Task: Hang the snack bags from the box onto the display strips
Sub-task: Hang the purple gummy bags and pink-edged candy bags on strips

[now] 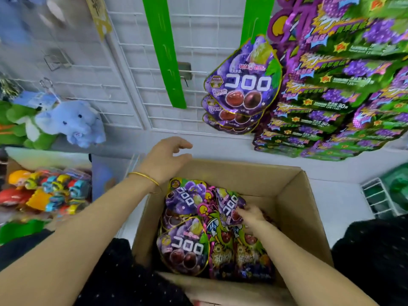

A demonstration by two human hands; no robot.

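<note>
An open cardboard box point(295, 195) sits below me, holding several purple grape snack bags point(184, 246) and green-and-purple bags point(223, 257). My right hand point(250, 214) is inside the box, fingers closed on the lower edge of one purple bag point(229, 205). Above the box's far left rim hovers my left hand point(164, 159), fingers spread and holding nothing; a gold bangle circles its wrist. Two green display strips hang on the white wire grid: the left strip point(164, 51) is bare, the right strip point(254, 18) carries three purple bags point(242, 82) at its lower end.
A dense column of green-and-purple snack bags point(344, 89) hangs at the right. Plush toys, a blue elephant point(72, 122) among them, hang at the left over a bin of colourful small toys point(48, 191). A white wire rack point(377, 195) stands at the right.
</note>
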